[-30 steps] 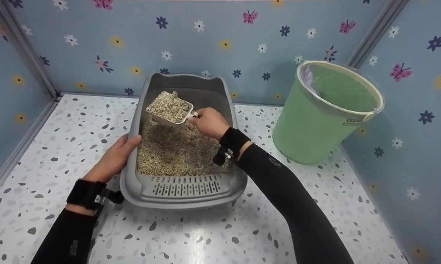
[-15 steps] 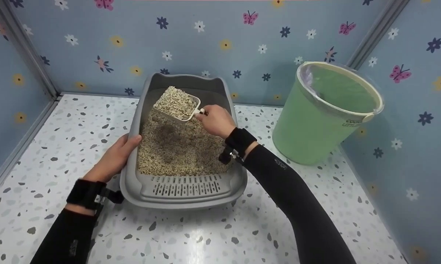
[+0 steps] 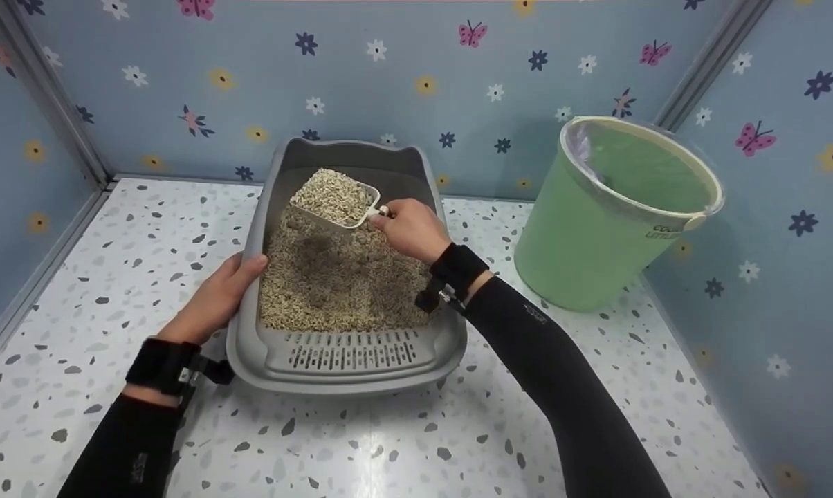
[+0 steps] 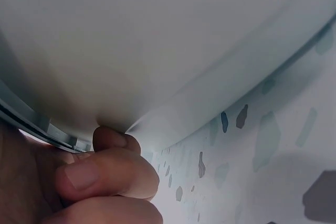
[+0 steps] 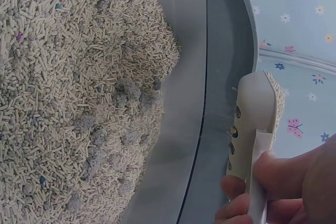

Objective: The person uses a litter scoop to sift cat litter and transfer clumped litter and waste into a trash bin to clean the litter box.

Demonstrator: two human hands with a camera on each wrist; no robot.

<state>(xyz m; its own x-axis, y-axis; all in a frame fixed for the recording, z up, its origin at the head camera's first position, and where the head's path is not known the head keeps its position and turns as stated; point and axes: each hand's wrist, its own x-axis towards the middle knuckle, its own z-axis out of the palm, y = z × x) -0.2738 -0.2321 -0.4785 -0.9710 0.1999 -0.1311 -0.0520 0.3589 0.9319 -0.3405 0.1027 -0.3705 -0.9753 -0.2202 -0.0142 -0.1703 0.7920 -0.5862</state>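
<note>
My right hand (image 3: 411,229) grips the handle of a white litter scoop (image 3: 369,216), heaped with pale pellet litter, over the back part of a grey litter box (image 3: 351,384). Slots show along the scoop's underside (image 5: 256,98) in the right wrist view, where thumb and fingers wrap the handle. Below it, the litter bed (image 3: 333,308) has a darker hollow, and several grey clumps (image 5: 94,163) lie in it. My left hand (image 3: 212,297) holds the box's left side, thumb over the rim. Its curled fingers (image 4: 113,174) press up under the rim in the left wrist view.
A green bin (image 3: 575,228) with a clear plastic liner stands on the speckled floor (image 3: 375,443) to the right of the box. Blue flowered walls (image 3: 403,62) rise behind and at both sides. The box's front has a slotted ledge (image 3: 351,349).
The right hand and scoop have shifted a little to the right, and the heap in the scoop looks flatter, with the clump on top no longer showing. The left hand stays put.
</note>
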